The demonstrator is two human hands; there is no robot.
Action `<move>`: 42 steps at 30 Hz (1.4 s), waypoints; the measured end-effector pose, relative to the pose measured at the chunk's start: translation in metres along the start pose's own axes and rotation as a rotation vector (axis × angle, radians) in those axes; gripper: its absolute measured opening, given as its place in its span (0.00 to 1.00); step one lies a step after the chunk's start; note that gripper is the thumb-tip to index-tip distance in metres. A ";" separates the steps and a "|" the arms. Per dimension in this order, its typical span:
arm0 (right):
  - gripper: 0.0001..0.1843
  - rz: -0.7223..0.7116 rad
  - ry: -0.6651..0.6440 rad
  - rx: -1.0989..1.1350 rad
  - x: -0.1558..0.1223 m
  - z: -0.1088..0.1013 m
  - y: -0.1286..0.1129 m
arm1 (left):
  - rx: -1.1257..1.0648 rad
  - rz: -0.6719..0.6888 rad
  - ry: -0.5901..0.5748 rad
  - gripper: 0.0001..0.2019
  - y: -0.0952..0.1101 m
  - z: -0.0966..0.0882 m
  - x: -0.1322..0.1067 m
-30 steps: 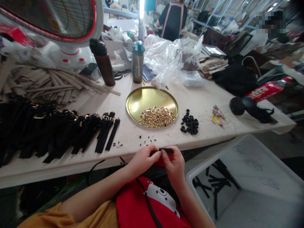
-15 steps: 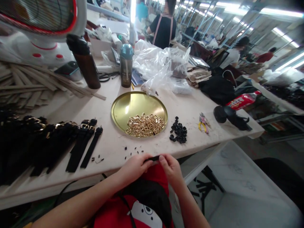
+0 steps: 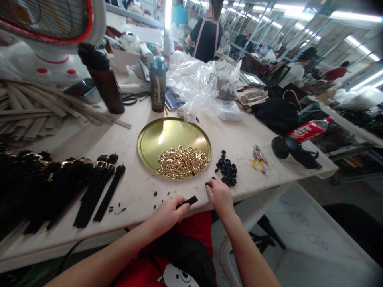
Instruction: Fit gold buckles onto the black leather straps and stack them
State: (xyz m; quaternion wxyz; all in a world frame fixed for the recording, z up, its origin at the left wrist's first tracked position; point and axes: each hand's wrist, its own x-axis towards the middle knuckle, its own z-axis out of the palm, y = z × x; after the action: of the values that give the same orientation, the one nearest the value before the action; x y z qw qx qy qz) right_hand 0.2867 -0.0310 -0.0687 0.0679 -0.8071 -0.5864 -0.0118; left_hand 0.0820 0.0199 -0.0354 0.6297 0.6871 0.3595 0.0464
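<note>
My left hand is closed round a short black strap, whose flat end sticks out to the right over the table's front edge. My right hand is on the table just in front of a pile of small black loops. Its fingertips pinch a small black loop; its exact shape is partly hidden. Behind both hands lies a round gold tray with many gold buckles heaped at its near side.
Black straps with gold buckles lie in a row at the left. Pliers and a tape dispenser-like black object are at the right, near a red-labelled bottle. Two drink bottles and plastic bags stand farther back.
My right hand has left the strap and moved up and right to the table by the black loops. My left hand keeps the strap, slightly lower and to the left.
</note>
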 end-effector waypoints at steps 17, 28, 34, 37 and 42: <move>0.15 -0.011 0.115 0.063 0.040 -0.005 0.035 | -0.129 -0.017 0.089 0.17 -0.023 0.000 0.009; 0.12 -0.028 0.126 0.011 0.067 -0.011 0.050 | -0.161 -0.047 0.074 0.18 -0.025 -0.003 0.013; 0.18 0.032 0.170 0.003 0.076 -0.010 0.063 | -0.171 -0.043 0.062 0.18 -0.028 -0.003 0.014; 0.15 0.017 0.143 0.005 0.081 -0.008 0.066 | -0.161 -0.054 0.067 0.18 -0.029 -0.003 0.014; 0.15 0.020 0.129 0.035 0.082 -0.007 0.065 | -0.176 -0.077 0.037 0.19 -0.025 -0.005 0.013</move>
State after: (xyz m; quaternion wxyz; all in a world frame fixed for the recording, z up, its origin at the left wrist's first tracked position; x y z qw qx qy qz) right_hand 0.3745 0.0261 -0.0600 0.1199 -0.8091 -0.5728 -0.0529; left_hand 0.0782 0.0295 -0.0619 0.6824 0.6135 0.3918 0.0661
